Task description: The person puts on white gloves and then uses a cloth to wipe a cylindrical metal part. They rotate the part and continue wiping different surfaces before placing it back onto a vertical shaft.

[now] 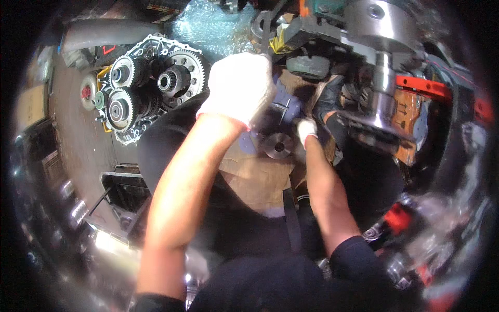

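Observation:
My left hand, in a white glove, is raised and closed in a fist. A dark bar rises from the top of it; its lower end is hidden by the glove. Lower and farther right, my right hand, also gloved, is closed beside a bluish lobed metal plate. What its fingers hold is hidden. Between my hands a round steel disc with a centre hole lies by the plate, above a sheet of cardboard.
An open gearbox housing with several toothed gears stands at the left. On the right a large steel shaft with a flange stands close to my right arm. Bubble wrap lies at the back. A red bar crosses behind the shaft.

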The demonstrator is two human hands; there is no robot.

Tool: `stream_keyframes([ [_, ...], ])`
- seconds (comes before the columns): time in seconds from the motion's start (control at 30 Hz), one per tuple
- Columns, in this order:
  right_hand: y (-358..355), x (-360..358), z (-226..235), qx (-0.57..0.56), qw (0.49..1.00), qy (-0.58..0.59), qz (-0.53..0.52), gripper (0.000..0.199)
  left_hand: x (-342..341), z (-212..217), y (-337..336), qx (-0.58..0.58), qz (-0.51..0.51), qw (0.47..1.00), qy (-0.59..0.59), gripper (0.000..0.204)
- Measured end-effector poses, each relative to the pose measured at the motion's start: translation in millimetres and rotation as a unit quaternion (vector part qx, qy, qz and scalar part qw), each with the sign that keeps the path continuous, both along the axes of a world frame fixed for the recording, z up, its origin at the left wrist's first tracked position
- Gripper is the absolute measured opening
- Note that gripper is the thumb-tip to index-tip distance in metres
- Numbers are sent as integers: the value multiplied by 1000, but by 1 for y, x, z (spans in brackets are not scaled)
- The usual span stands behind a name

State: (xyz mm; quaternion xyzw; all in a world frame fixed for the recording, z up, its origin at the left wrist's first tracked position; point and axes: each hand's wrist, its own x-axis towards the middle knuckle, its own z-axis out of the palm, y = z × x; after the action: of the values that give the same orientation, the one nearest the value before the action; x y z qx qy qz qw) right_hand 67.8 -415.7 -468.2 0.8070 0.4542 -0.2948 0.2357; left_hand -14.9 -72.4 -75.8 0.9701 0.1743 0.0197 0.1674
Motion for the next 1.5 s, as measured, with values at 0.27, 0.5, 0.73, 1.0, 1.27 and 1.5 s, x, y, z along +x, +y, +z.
stream_keyframes([
  [0.27, 87, -101, 16, 157, 911, 65, -376, 61, 8, 5, 5, 11, -4, 999, -42, 22],
  [0.5, 92, -127, -34, 212, 968, -34, -130, 60, 19, 10, 2, 1, -8, 999, -48, 19],
  [0.73, 87, -114, -14, 115, 984, 21, -134, 65, 23, 13, -4, -31, -5, 1000, -1, 16],
  [1.0, 110, -116, 5, 109, 977, 73, -166, 76, 17, 10, -11, -20, -8, 998, -52, 14],
  [1.27, 72, -98, -4, 219, 940, 168, -202, 39, 25, 17, -4, -33, -10, 999, -23, 13],
  [1.5, 91, -80, 57, 280, 923, 182, -191, 44, 11, 23, -13, -77, -13, 996, 38, 25],
])
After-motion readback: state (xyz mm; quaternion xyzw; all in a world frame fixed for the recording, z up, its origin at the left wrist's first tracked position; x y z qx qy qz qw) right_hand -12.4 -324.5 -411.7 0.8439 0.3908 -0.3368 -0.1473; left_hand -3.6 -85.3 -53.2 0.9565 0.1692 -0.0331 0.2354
